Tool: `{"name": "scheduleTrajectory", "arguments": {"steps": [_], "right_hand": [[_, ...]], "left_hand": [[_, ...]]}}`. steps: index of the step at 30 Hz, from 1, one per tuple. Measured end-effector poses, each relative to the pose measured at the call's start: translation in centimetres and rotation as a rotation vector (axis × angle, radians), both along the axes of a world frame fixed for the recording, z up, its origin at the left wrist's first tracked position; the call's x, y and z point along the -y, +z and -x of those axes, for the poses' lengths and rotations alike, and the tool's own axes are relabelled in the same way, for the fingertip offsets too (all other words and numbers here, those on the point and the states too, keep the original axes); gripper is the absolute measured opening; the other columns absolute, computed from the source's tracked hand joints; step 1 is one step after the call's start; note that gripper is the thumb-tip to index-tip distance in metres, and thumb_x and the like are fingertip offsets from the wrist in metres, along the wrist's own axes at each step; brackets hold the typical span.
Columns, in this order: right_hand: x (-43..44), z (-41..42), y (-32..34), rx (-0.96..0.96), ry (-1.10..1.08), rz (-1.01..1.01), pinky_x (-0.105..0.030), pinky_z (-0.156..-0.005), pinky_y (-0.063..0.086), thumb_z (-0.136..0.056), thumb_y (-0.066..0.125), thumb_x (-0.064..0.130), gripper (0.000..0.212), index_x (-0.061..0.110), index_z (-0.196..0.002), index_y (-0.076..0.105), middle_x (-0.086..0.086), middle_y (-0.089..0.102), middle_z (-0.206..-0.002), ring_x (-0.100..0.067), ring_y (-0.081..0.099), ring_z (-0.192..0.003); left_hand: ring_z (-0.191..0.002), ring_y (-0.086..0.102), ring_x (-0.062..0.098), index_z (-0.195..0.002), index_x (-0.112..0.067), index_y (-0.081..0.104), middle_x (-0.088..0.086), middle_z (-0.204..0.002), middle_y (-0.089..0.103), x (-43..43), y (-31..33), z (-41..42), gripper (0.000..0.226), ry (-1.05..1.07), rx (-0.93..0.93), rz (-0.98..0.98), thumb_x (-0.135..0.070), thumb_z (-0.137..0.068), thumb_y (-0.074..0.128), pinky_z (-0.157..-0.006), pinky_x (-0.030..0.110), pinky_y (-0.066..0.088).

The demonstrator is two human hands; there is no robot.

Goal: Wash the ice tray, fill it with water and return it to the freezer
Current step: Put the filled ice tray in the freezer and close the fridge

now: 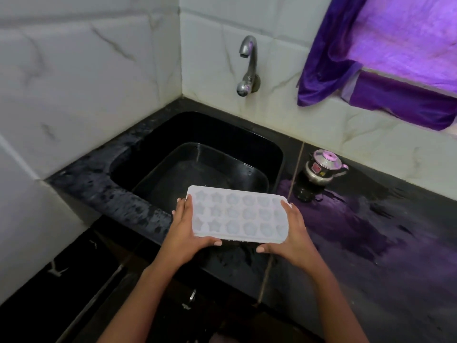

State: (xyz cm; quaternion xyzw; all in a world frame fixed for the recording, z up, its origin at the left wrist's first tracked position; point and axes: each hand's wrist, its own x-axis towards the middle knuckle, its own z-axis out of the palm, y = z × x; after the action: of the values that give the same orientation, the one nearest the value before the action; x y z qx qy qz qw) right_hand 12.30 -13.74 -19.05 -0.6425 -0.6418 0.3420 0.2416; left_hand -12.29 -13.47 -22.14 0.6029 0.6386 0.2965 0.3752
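Both hands clamp white plastic ice tray with star-shaped moulds [238, 214] by its short ends: left hand [184, 233], right hand [294, 233]; tray level above black sink [277, 154] front edge

Both hands are holding the white ice tray [238, 214] level over the near edge of the black sink [158, 154]: the left hand [184, 233] is gripping its left end, the right hand [291, 233] its right end, thumbs lying along the near rim. Star and round moulds are facing up. The tap [248, 63] is sitting on the tiled wall behind, a small steel kettle [321, 169] is standing on the wet countertop [371, 243], and a purple curtain [346, 45] is hanging beyond.
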Motion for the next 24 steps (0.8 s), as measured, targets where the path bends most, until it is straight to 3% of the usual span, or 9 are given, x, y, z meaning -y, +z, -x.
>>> {"name": "scheduleTrajectory", "arguments": {"steps": [5, 19, 24], "right_hand": [[-1.1, 0.9, 0.1, 0.0, 0.118, 0.004, -0.04, -0.116, 0.017, -0.052, 0.09, 0.021, 0.122, 0.029, -0.145, 0.011, 0.007, 0.002, -0.153, -0.015, 0.006, -0.142], [-0.4, 4.1, -0.6, 0.048, 0.449, 0.082, -0.039, -0.112, 0.021, -0.053, 0.089, 0.024, 0.122, 0.036, -0.145, 0.011, 0.014, -0.009, -0.154, -0.017, 0.006, -0.142], [0.7, 5.7, -1.3, 0.059, 0.58, 0.111, -0.044, -0.114, 0.023, -0.053, 0.09, 0.027, 0.123, 0.038, -0.145, 0.009, 0.016, -0.01, -0.153, -0.017, 0.004, -0.143]], "left_hand": [[-0.143, -0.014, 0.016, -0.149, -0.025, -0.008, -0.007, -0.158, -0.009, 2.2, 0.4, 0.7, 0.129, 0.134, 0.007, -0.01, -0.039, -0.06, 0.084, -0.117, 0.042, 0.006], [-0.143, -0.014, 0.013, -0.149, -0.022, -0.003, -0.006, -0.158, -0.004, 11.7, -0.6, 0.9, 0.125, 0.494, 0.022, -0.007, -0.032, -0.061, 0.084, -0.116, 0.039, 0.004], [-0.138, -0.012, 0.001, -0.15, -0.023, -0.001, -0.007, -0.158, -0.004, 15.9, -1.3, 0.6, 0.123, 0.621, 0.018, 0.003, -0.034, -0.062, 0.084, -0.115, 0.035, 0.007]]}}
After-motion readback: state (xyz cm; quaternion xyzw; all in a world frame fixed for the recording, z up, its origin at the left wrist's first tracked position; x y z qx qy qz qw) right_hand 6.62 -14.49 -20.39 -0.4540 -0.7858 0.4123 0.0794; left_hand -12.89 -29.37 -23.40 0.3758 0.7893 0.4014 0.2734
